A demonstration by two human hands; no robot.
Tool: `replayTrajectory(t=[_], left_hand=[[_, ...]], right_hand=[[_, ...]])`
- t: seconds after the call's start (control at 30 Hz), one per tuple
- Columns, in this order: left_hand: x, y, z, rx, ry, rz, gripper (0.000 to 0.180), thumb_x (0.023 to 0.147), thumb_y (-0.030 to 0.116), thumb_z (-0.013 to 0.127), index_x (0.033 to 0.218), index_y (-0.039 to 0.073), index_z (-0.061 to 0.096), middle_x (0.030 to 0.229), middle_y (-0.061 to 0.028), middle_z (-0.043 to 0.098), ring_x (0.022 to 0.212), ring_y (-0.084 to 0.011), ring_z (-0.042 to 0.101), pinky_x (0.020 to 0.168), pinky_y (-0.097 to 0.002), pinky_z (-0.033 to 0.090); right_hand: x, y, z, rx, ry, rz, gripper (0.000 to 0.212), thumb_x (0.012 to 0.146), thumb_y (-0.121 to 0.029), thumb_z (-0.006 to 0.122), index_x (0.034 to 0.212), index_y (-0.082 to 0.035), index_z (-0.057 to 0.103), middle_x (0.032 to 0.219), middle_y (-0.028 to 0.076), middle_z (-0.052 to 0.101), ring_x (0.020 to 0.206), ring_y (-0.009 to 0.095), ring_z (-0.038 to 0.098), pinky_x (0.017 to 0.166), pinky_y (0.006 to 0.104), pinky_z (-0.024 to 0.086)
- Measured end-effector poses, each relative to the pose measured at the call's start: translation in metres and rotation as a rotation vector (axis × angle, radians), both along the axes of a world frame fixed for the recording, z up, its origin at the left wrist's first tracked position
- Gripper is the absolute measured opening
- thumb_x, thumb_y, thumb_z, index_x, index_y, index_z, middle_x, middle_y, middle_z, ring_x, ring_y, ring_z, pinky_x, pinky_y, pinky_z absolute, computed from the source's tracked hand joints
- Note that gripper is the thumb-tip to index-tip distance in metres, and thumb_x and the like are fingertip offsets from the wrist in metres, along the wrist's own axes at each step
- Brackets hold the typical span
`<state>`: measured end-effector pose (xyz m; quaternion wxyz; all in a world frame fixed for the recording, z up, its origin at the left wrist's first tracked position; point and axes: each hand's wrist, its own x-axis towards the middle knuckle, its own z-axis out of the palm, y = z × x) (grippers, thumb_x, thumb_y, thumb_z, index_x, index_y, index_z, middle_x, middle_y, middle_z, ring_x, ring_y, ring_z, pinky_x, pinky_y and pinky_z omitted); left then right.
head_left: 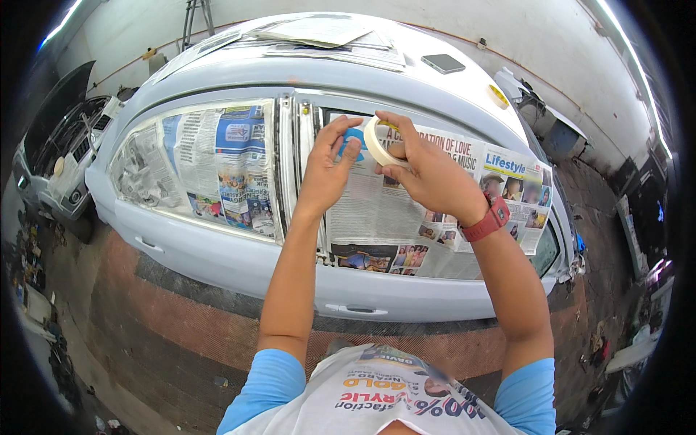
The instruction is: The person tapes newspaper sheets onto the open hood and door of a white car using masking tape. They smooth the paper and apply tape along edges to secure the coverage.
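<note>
In front of the masked car window, my right hand (429,165) grips a roll of cream masking tape (375,145), with its fingers hooked over and under the ring. My left hand (326,170) is beside the roll, its fingers curled and closed. A small blue patch (354,135) shows at the left fingertips; whether it is held or printed paper behind cannot be made out. Behind both hands, a newspaper sheet (362,217) covers one side window. More newspaper (181,159) covers the other window, with pale tape along its borders.
The pale grey car body (406,301) stretches across the view. On its roof lie loose paper sheets (319,30), a dark phone-like device (443,64) and a yellow tape roll (498,95). Another car with a raised hood (69,138) stands left. Car parts (554,134) lie beyond the right end.
</note>
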<state>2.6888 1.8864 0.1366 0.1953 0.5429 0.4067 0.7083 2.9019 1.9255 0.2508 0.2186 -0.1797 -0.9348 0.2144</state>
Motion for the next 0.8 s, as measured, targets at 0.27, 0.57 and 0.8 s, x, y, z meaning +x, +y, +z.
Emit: replayTrajectory(t=[0.27, 0.57, 0.8], left_hand=[[0.001, 0.0, -0.001, 0.002, -0.027, 0.003, 0.027, 0.106, 0.028, 0.077, 0.123, 0.009, 0.073, 0.166, -0.0229, 0.047, 0.159, -0.0355, 0.041, 0.134, -0.0488, 0.03], [-0.008, 0.012, -0.01, -0.085, -0.074, -0.047, 0.019, 0.114, 0.023, 0.063, 0.121, 0.007, 0.069, 0.169, -0.0195, 0.047, 0.151, -0.0291, 0.05, 0.124, -0.0404, 0.042], [0.012, 0.01, 0.014, -0.192, -0.123, 0.341, 0.026, 0.117, 0.024, 0.055, 0.121, 0.0, 0.066, 0.144, -0.0157, 0.072, 0.118, -0.0224, 0.072, 0.104, -0.0358, 0.055]], right_hand=[[-0.008, 0.002, -0.015, 0.114, -0.023, -0.011, 0.078, 0.098, 0.0, 0.073, 0.164, -0.006, 0.031, 0.099, 0.02, 0.079, 0.109, 0.048, 0.069, 0.099, 0.0515, 0.049], [-0.001, -0.025, -0.018, 0.235, 0.086, 0.158, 0.061, 0.105, -0.013, 0.067, 0.16, -0.007, 0.041, 0.096, 0.02, 0.077, 0.099, 0.045, 0.072, 0.088, 0.0524, 0.055], [0.077, 0.037, 0.024, 0.597, -0.429, -0.468, 0.039, 0.107, -0.019, 0.064, 0.145, -0.01, 0.062, 0.09, 0.016, 0.077, 0.086, 0.035, 0.077, 0.069, 0.0482, 0.058]])
